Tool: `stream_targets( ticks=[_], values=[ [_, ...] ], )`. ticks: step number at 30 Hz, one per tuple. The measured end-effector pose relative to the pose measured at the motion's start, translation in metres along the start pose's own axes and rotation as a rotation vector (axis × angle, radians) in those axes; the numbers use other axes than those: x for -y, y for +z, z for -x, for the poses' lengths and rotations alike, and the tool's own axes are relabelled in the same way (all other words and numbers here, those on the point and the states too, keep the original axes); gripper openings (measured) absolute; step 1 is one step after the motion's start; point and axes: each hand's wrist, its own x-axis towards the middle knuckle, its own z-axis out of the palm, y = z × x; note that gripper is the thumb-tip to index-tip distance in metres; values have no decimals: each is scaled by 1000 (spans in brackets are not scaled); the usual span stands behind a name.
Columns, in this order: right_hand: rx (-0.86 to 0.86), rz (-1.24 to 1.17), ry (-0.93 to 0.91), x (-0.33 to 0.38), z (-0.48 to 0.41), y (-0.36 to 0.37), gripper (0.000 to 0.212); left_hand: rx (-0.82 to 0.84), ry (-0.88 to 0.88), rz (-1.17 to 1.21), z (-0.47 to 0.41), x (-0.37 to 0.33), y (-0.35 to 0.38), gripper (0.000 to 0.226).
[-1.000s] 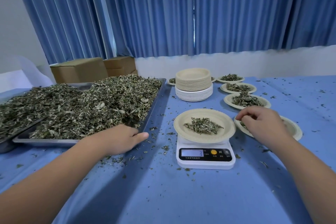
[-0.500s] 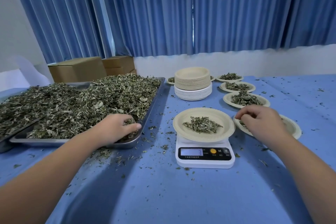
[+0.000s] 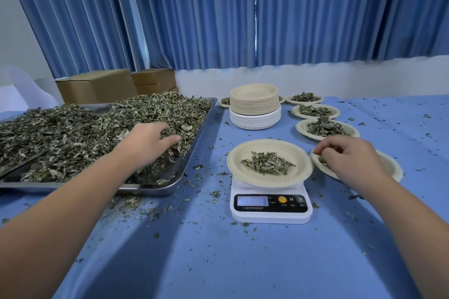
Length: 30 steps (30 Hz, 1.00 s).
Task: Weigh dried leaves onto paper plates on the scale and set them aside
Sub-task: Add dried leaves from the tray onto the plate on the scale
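- Blue cloth (image 3: 218,262) covers the table you work on. The scale (image 3: 269,209) stands near its middle, and the paper plate (image 3: 301,167) on top carries a small heap (image 3: 267,165) of leaf.
- Your left hand (image 3: 145,145) is down in the dried leaves (image 3: 73,133) piled on the metal tray (image 3: 194,145), fingers curled into them around a pinch.
- Your right hand (image 3: 349,155) hangs over the side plate (image 3: 391,167) just right of the scale. Its fingers are bent close together with the tips at a few leaves; whether they hold any cannot be told.
- You look to be topping up the portion on the scale; the display is too blurred to read.
- Next, you probably lift the pinch clear, carry it over the paper plate and let it fall a little at a time, without nudging the plate.
- Behind the scale sit a stack of empty plates (image 3: 254,99) and a row of filled plates (image 3: 325,127); leaf crumbs dot the cloth.
- Blue curtains (image 3: 194,19) and cardboard boxes (image 3: 97,86) close the back.
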Motion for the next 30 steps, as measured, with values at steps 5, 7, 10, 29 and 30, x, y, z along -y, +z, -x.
stream_targets(
  ticks=[5,7,10,29,30],
  values=[
    [-21,-25,-2,0,-2,1,41,-86,49,74,-6,-22,-16,54],
    [-20,-26,-1,0,-4,1,41,-118,102,126,-8,-40,-19,41],
    [-17,-23,1,-2,-4,1,38,-156,224,209,-12,-75,-18,32],
    [-8,-40,-103,-1,-4,0,33,-11,422,273,-7,-160,32,63],
    [-7,-39,-103,-1,-4,0,34,-76,402,320,-7,-154,31,60]
  ],
)
